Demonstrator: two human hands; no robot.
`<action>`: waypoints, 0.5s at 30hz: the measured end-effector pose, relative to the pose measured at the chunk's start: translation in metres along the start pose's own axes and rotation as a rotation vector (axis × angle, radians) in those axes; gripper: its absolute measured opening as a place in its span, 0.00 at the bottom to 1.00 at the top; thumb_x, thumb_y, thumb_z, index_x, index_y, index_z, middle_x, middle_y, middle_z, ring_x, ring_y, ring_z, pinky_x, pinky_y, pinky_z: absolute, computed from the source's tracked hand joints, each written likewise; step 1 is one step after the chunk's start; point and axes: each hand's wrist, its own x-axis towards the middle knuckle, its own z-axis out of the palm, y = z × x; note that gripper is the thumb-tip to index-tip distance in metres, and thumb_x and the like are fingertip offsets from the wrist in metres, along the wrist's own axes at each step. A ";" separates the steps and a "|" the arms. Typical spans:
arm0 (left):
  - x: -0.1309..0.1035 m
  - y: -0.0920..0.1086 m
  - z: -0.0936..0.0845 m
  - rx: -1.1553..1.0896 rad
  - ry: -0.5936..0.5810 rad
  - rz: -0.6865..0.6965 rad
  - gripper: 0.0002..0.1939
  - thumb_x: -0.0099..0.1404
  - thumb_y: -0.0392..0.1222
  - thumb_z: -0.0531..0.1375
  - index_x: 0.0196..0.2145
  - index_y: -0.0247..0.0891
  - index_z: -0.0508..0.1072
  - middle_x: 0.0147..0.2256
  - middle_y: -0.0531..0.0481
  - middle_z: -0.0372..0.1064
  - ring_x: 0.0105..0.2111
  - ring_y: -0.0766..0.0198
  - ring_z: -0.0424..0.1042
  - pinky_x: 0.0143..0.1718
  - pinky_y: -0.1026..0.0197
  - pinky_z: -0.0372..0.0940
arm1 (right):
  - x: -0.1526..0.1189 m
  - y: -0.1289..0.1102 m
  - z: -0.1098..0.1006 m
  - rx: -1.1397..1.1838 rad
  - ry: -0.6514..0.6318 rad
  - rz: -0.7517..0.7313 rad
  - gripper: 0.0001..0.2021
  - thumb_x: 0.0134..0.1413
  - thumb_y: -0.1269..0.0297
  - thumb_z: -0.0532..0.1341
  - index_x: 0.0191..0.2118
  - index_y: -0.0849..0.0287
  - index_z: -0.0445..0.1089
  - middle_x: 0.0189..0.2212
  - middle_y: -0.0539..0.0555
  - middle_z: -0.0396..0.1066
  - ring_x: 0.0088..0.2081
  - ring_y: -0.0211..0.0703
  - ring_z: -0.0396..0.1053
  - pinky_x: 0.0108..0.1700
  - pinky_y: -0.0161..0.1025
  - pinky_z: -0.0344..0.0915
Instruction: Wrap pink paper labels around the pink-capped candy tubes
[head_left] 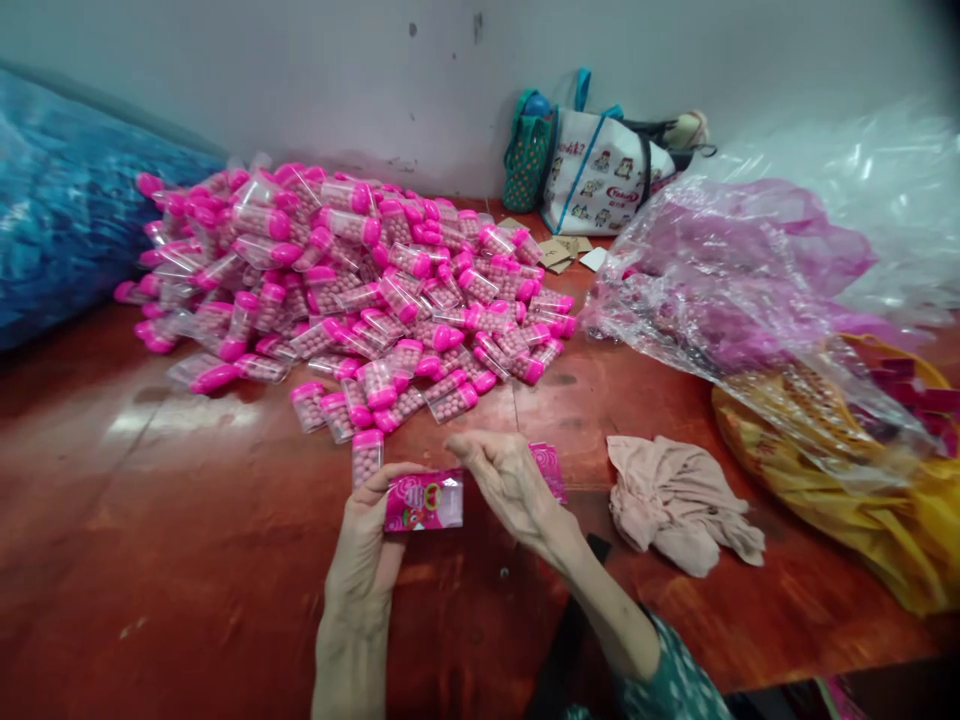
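My left hand (367, 530) grips a small printed pink packet or label (424, 500) by its left end, thumb and fingers closed on it. Just beyond those fingers is a clear candy container (367, 457) with a pink cap; whether the hand touches it I cannot tell. My right hand (506, 480) is above and right of the packet, its fingers curled together; anything pinched in them is hidden. Partly behind this hand lie more pink printed pieces (549, 470). Farther back a big heap of pink-capped containers (337, 270) holds pale pink balls.
A crumpled beige cloth (679, 500) lies right of my right arm. Beyond it are a yellow bag (810, 500) and clear plastic wrapping (712, 270). A printed tote bag (600, 170) stands against the wall. At far left bulges a large blue bag (75, 210).
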 end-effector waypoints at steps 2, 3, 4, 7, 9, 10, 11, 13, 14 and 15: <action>0.002 0.001 -0.002 -0.014 0.047 0.023 0.12 0.36 0.31 0.67 0.25 0.33 0.76 0.21 0.49 0.73 0.19 0.68 0.69 0.23 0.69 0.66 | 0.018 0.002 0.005 -0.110 0.043 0.027 0.16 0.63 0.61 0.44 0.34 0.59 0.66 0.24 0.49 0.65 0.25 0.36 0.62 0.28 0.32 0.55; 0.003 0.001 -0.003 -0.026 0.067 0.032 0.12 0.36 0.31 0.67 0.24 0.32 0.76 0.20 0.49 0.73 0.18 0.69 0.69 0.23 0.69 0.66 | 0.026 0.004 0.010 -0.196 0.050 0.034 0.14 0.62 0.62 0.45 0.36 0.59 0.66 0.27 0.50 0.66 0.28 0.37 0.64 0.30 0.32 0.57; 0.005 0.001 -0.003 -0.040 0.084 0.039 0.12 0.36 0.31 0.67 0.24 0.32 0.76 0.20 0.50 0.73 0.18 0.69 0.69 0.23 0.70 0.66 | 0.032 0.008 0.016 -0.234 0.055 0.047 0.11 0.61 0.62 0.48 0.39 0.59 0.65 0.30 0.53 0.67 0.31 0.40 0.65 0.32 0.34 0.58; 0.008 -0.001 -0.005 -0.091 0.108 0.063 0.10 0.36 0.33 0.67 0.23 0.32 0.76 0.20 0.50 0.72 0.18 0.70 0.69 0.23 0.70 0.66 | 0.033 0.021 0.036 -0.285 0.054 0.057 0.12 0.59 0.64 0.51 0.47 0.60 0.62 0.40 0.60 0.65 0.42 0.48 0.63 0.40 0.40 0.59; 0.010 -0.002 -0.006 -0.129 0.115 0.081 0.09 0.38 0.34 0.66 0.22 0.32 0.76 0.21 0.50 0.73 0.19 0.69 0.69 0.23 0.69 0.67 | 0.023 0.029 0.046 -0.304 0.054 0.052 0.14 0.59 0.66 0.52 0.51 0.59 0.60 0.45 0.61 0.63 0.50 0.51 0.57 0.47 0.44 0.56; 0.011 -0.002 -0.005 -0.148 0.120 0.089 0.08 0.38 0.34 0.65 0.22 0.32 0.75 0.21 0.50 0.73 0.19 0.68 0.70 0.23 0.69 0.67 | 0.016 0.031 0.049 -0.310 0.056 0.051 0.15 0.59 0.66 0.52 0.51 0.59 0.59 0.46 0.61 0.62 0.52 0.51 0.55 0.49 0.45 0.54; 0.011 -0.002 -0.005 -0.165 0.126 0.097 0.06 0.39 0.34 0.64 0.21 0.32 0.75 0.21 0.50 0.73 0.20 0.67 0.70 0.24 0.68 0.68 | 0.010 0.033 0.051 -0.316 0.059 0.054 0.15 0.59 0.67 0.52 0.52 0.58 0.59 0.46 0.60 0.62 0.53 0.51 0.54 0.49 0.46 0.54; 0.011 -0.002 -0.003 -0.181 0.134 0.105 0.03 0.43 0.35 0.62 0.20 0.32 0.74 0.22 0.49 0.73 0.23 0.65 0.72 0.25 0.66 0.69 | 0.001 0.034 0.052 -0.328 0.077 0.077 0.14 0.58 0.66 0.52 0.50 0.57 0.61 0.44 0.59 0.62 0.52 0.51 0.55 0.49 0.46 0.54; 0.011 -0.003 -0.002 -0.181 0.128 0.106 0.03 0.45 0.35 0.61 0.21 0.33 0.74 0.22 0.48 0.73 0.24 0.63 0.72 0.26 0.65 0.69 | 0.000 0.033 0.052 -0.335 0.090 0.096 0.12 0.58 0.66 0.52 0.48 0.57 0.62 0.43 0.59 0.63 0.50 0.51 0.56 0.48 0.46 0.55; 0.011 -0.003 -0.002 -0.180 0.116 0.107 0.04 0.46 0.36 0.60 0.21 0.33 0.74 0.24 0.47 0.74 0.26 0.62 0.73 0.27 0.64 0.69 | 0.000 0.032 0.051 -0.342 0.104 0.117 0.11 0.58 0.66 0.52 0.46 0.57 0.63 0.42 0.59 0.63 0.48 0.51 0.57 0.46 0.46 0.56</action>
